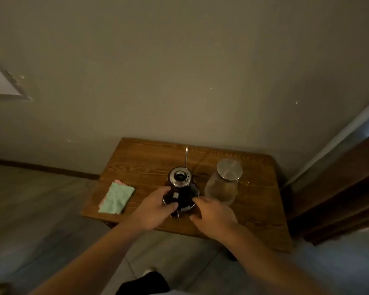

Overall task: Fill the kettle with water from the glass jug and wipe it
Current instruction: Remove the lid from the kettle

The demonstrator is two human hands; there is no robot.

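A dark kettle [180, 184] with a shiny metal lid and a thin gooseneck spout stands in the middle of a small wooden table [254, 218]. My left hand [156, 209] wraps around the kettle's near left side, thumb and fingers on its body. My right hand [211, 213] sits at the kettle's near right base, fingers spread and touching its rim. A glass jug [223, 184] with a flat metal lid stands just right of the kettle and holds water. A folded green and pink cloth [116, 198] lies on the table's left part.
The table stands against a plain wall. A dark wooden door frame [339, 188] rises at the right. Tiled floor lies to the left and in front, with my dark-clothed leg [145, 282] below. A few water drops glint beside the jug.
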